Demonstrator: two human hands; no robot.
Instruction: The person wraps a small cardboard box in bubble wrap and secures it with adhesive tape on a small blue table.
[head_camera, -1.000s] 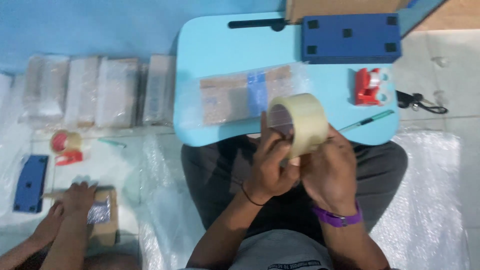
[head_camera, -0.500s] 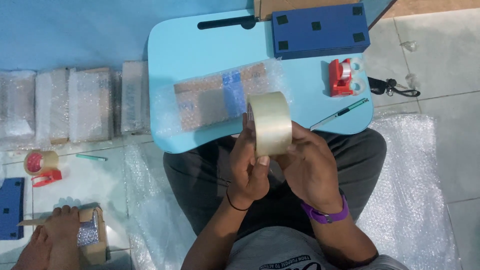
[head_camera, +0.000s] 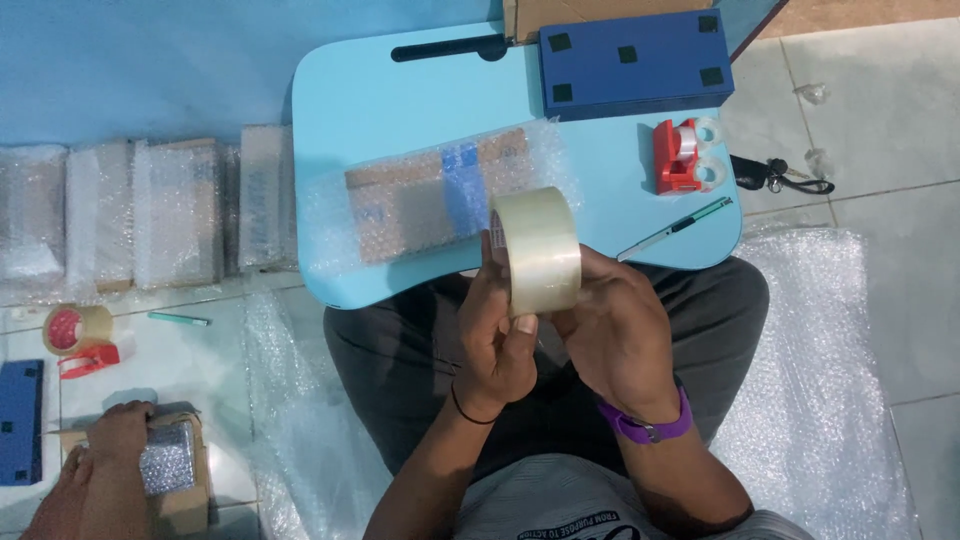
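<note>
Since a second ago the tape roll (head_camera: 538, 250) has slid left in view with the whole scene, and the two hands are holding it just as before, in front of the lap.

Far left, a co-worker's hand (head_camera: 118, 432) presses on a small bubble-wrapped box (head_camera: 165, 462) on the floor, with a tape dispenser (head_camera: 75, 335) and a row of wrapped parcels (head_camera: 140, 210) above it. That side looks finished: those parcels are wrapped already.

On the blue bench (head_camera: 400, 100) lies a carton (head_camera: 440, 195) under loose bubble wrap; no tape seems laid on it yet, so sealing is left to do.

Left hand (head_camera: 500, 335) grips the roll from below, thumb up on its outer face, fingers curled behind. Right hand (head_camera: 615, 330) closes on the other side, fingertips at the rim, as if hunting for the tape's end. Both wrists are bent inward.

Right of that, a cutter (head_camera: 675, 228) and a red dispenser (head_camera: 683, 157) lie untouched.
</note>
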